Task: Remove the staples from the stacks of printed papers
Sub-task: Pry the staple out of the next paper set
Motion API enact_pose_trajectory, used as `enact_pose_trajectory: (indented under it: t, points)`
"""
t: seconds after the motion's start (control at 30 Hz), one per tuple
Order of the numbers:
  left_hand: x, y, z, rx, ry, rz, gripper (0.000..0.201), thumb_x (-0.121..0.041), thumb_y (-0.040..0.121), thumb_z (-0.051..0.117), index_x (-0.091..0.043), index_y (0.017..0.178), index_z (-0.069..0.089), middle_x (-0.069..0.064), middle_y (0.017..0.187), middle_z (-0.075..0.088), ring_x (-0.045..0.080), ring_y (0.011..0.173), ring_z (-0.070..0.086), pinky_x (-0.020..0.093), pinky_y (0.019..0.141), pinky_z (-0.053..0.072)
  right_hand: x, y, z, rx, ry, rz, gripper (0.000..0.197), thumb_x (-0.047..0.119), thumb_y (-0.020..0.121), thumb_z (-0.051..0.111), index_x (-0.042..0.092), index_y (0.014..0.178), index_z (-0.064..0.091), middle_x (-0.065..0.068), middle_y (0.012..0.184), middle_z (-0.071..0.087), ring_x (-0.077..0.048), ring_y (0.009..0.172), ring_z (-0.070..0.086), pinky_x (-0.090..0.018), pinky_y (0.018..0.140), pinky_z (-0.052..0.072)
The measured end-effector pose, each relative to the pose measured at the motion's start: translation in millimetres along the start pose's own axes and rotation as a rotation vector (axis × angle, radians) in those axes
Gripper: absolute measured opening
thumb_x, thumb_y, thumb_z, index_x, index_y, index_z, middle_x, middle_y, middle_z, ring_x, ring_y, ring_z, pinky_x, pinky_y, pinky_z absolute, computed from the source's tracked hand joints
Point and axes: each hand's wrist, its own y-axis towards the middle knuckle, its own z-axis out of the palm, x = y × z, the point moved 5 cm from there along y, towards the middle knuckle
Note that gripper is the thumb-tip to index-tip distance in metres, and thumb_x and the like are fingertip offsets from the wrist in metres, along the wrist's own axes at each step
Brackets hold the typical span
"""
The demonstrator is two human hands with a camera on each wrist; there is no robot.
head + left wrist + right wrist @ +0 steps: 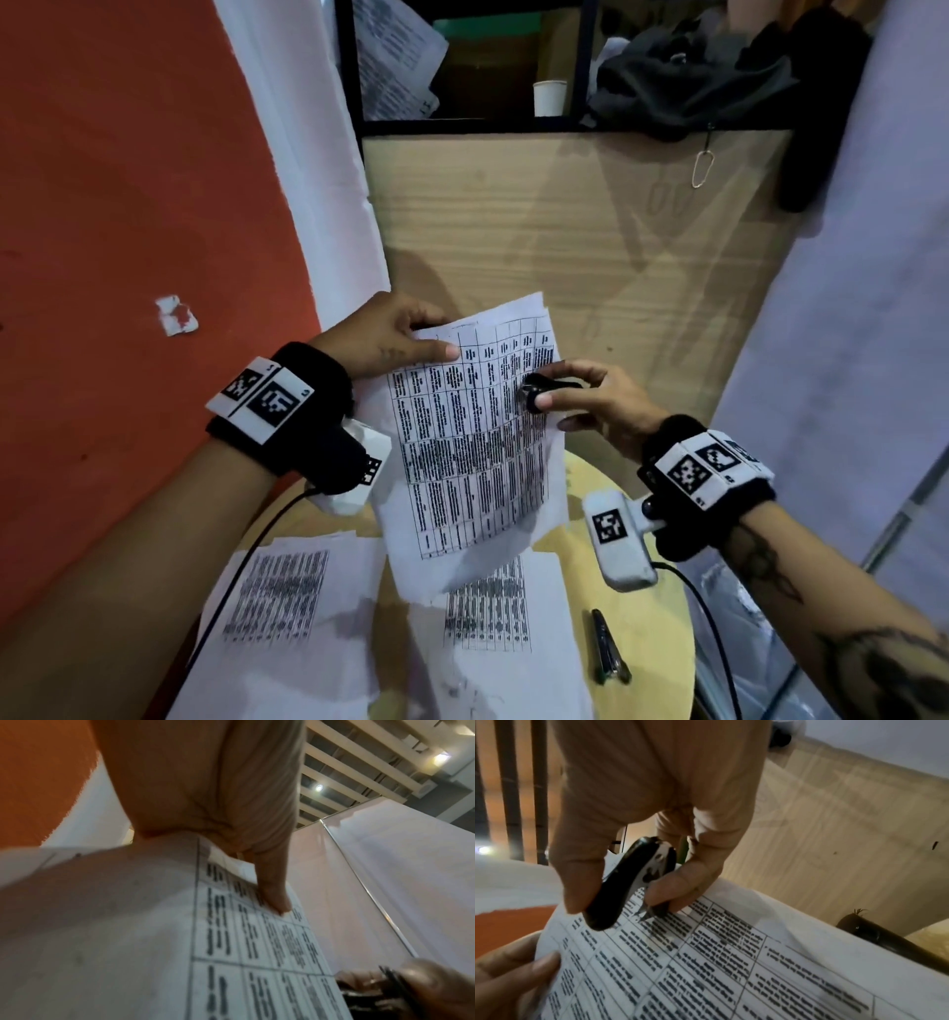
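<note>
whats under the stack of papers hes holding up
Below the held stack lie two more printed sheets on the round yellow table. The stack covers their upper parts, so anything lying there is hidden.

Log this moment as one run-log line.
left hand: holds papers raised | right hand: grips staple remover, claws on top sheet | table: more papers, metal tool

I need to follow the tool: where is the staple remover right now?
In the head view the staple remover is pinched in the right hand, on the right edge of the held-up stack; the left hand grips the stack's top left corner.
</note>
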Motion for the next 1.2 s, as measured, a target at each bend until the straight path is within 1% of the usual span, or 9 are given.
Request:
enact_pose_trajectory:
  t: [0.3,0.43,0.57,0.67,0.8,0.9,1.03,1.1,1.2]
  points:
    - [6.1,-2.1,-6.7,-0.021,-0.008,0.062,0.009,-0.024,0.077,0.076,-0.024,0.085,0.071,-0.01,0.076,0.071,0.0,0.075,0.063,0.019,0.072,0.047,9.7,0.3,10.3,0.146,-0.054,0.024,0.031,0.007,0.055,0.069,0.016,0.084,0.066,0.009,0.069,0.07,-0.001,0.059,0.064,-0.012,0.047,0.045]
    - [23.3,-14.0,-30.3,-0.227,-0.05,0.024,0.033,-0.032,0.057,0.085,-0.015,0.083,0.073,-0.01,0.073,0.072,0.001,0.071,0.062,0.017,0.068,0.049,18.6,3.2,5.1,0.123,-0.04,-0.017,0.029,-0.002,0.055,0.074,0.018,0.077,0.072,0.008,0.068,0.071,-0.001,0.061,0.066,-0.013,0.046,0.047]
    - [50.0,-37.2,-41.6,-0.403,-0.438,-0.038,0.04,-0.031,0.046,0.083,-0.022,0.084,0.074,-0.014,0.077,0.073,0.0,0.073,0.067,0.011,0.063,0.051,30.3,3.2,-3.0,0.055,0.131,-0.073,0.013,0.012,0.058,0.076,0.02,0.069,0.075,0.006,0.069,0.072,-0.003,0.063,0.068,-0.013,0.043,0.045]
    - [64.2,-46.6,-21.7,-0.436,-0.597,-0.116,0.078,-0.046,0.029,0.09,-0.018,0.097,0.065,-0.012,0.078,0.074,0.0,0.069,0.068,0.012,0.054,0.05,26.8,6.9,2.1,0.057,0.169,-0.064,0.066,0.033,0.026,0.091,0.019,0.087,0.069,0.003,0.078,0.074,-0.005,0.075,0.07,-0.011,0.048,0.045]
    - [80.7,-52.8,8.8,-0.477,-0.609,-0.185,0.035,-0.015,0.063,0.08,-0.014,0.094,0.064,-0.018,0.075,0.072,-0.004,0.074,0.067,0.011,0.065,0.051,8.9,13.0,12.2,0.026,0.17,0.0,0.034,0.02,0.063,0.07,0.018,0.097,0.064,0.006,0.081,0.073,-0.003,0.078,0.068,-0.011,0.052,0.046]
    - [130.7,-72.0,1.1,-0.659,-0.541,-0.343,0.019,0.004,0.081,0.065,-0.013,0.087,0.062,-0.021,0.063,0.068,-0.007,0.062,0.064,0.011,0.063,0.05,-29.8,16.6,14.7,-0.038,0.153,0.069,0.022,0.013,0.07,0.068,0.018,0.09,0.063,0.007,0.071,0.071,-0.002,0.068,0.067,-0.013,0.056,0.049]
    - [210.7,-110.0,-16.1,-0.654,-0.3,-0.62,0.037,-0.001,0.08,0.069,0.011,0.112,0.059,0.007,0.093,0.068,0.002,0.066,0.062,0.007,0.056,0.045,-106.8,12.1,8.5,-0.143,0.052,0.222,0.01,0.005,0.08,0.067,0.013,0.083,0.062,0.007,0.061,0.068,-0.003,0.06,0.064,-0.016,0.052,0.048]
    - [248.0,-133.5,-14.4,-0.597,-0.243,-0.774,0.044,-0.003,0.084,0.066,0.016,0.121,0.051,-0.003,0.065,0.066,-0.007,0.044,0.053,0.006,0.042,0.038,-151.2,7.1,8.0,-0.141,-0.097,0.32,0.007,0.005,0.081,0.067,0.01,0.085,0.063,0.002,0.068,0.067,-0.008,0.066,0.061,-0.016,0.054,0.047]
    - [311.1,-170.5,-1.0,-0.482,-0.193,-1.026,0.047,-0.009,0.088,0.062,0.01,0.128,0.048,0.003,0.081,0.071,0.009,0.072,0.063,0.018,0.063,0.045,-220.1,1.4,10.3,-0.07,-0.395,0.471,0.027,0.018,0.084,0.068,-0.002,0.101,0.062,-0.012,0.089,0.063,-0.019,0.079,0.057,-0.024,0.064,0.047]
